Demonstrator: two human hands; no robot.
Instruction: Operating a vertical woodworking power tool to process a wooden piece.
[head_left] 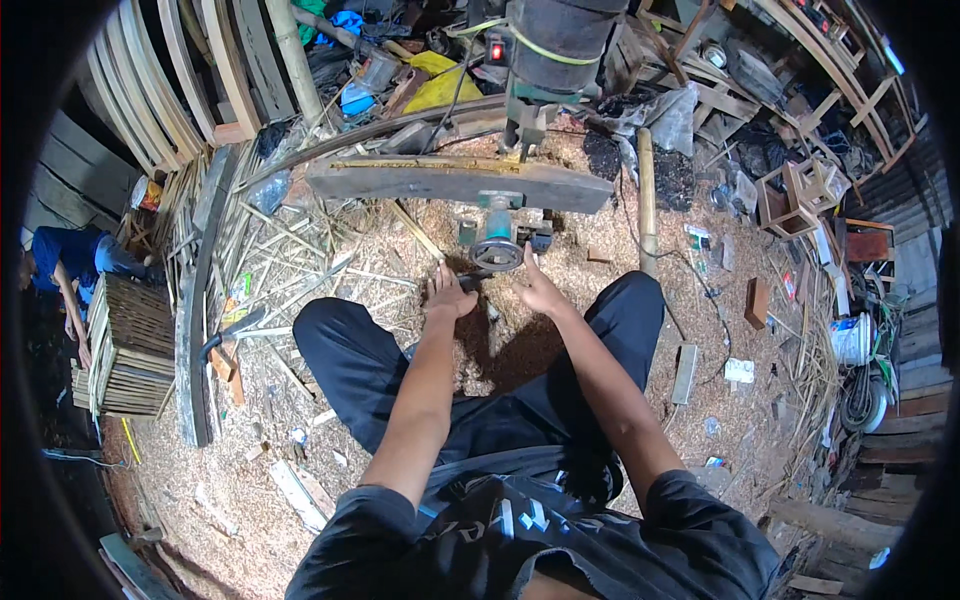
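Toward the floor's far edge, a dark machine stands over a long wooden beam, probably heavy and stiff, best lifted near both ends. By the right edge, a white bucket's contents can't be made out. Below the beam, a handwheel looks rigid, best gripped by its rim. Beside it, the left hand is spread, the right hand half open, index extended; neither visibly grips anything, though contact is unclear.

Dark T-shirt, short sleeves, pale blue-white chest print, dark navy trousers, bare forearms
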